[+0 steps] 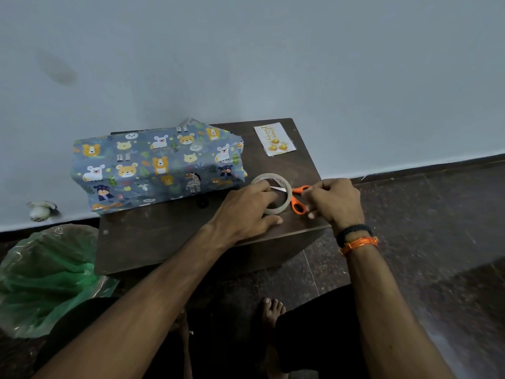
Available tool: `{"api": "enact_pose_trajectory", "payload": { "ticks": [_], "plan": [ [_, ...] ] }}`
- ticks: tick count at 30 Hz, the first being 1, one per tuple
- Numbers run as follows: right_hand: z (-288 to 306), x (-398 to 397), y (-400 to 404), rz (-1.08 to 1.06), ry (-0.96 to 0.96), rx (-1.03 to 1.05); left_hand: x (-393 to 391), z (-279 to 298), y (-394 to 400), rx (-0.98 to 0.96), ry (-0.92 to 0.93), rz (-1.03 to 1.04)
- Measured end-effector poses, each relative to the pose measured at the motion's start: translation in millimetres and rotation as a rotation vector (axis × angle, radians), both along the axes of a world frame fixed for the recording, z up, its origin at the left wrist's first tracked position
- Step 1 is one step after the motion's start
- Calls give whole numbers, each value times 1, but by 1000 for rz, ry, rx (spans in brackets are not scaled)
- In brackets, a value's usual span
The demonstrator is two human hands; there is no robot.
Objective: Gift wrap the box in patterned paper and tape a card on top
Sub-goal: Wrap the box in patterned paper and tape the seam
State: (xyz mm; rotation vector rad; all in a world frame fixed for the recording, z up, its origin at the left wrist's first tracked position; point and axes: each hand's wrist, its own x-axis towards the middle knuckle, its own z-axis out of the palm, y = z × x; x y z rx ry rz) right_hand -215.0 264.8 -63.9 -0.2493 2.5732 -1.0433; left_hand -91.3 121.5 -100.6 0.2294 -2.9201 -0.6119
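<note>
The box [155, 166], covered in blue paper printed with cartoon animals, lies on the left part of a small dark wooden table [164, 236]. A white card [274, 138] with gold print rests at the table's far right corner. My left hand [246, 212] presses down on a roll of clear tape [284, 198] near the table's right edge. My right hand [334, 201] pinches at the tape's loose end, just right of the roll. Orange-handled scissors [297, 202] lie between the two hands, partly hidden by them.
A crumpled green plastic bag [46, 280] lies on the floor left of the table. A small pale object [41, 210] sits by the wall. My bare foot [270, 313] is on the dark floor below the table. The grey wall stands right behind.
</note>
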Motion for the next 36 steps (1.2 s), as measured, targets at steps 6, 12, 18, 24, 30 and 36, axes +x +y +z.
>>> {"api": "enact_pose_trajectory", "payload": {
  "ticks": [6, 12, 18, 24, 30, 36],
  "plan": [
    [7, -1, 1, -20, -255, -179, -4, 0, 1, 236, 208, 167],
    [19, 12, -6, 122, -526, -524, -2, 6, 2, 634, 343, 347],
    [11, 24, -20, 225, -333, -600, 4, 19, 3, 791, 299, 293],
    [9, 27, -20, 299, -272, -606, 16, 34, -17, 641, 255, 345],
    [9, 27, -16, 359, -279, -580, 14, 38, -18, 796, 439, 533],
    [8, 29, -16, 409, -285, -574, 8, 42, -13, 962, 451, 487]
  ]
}}
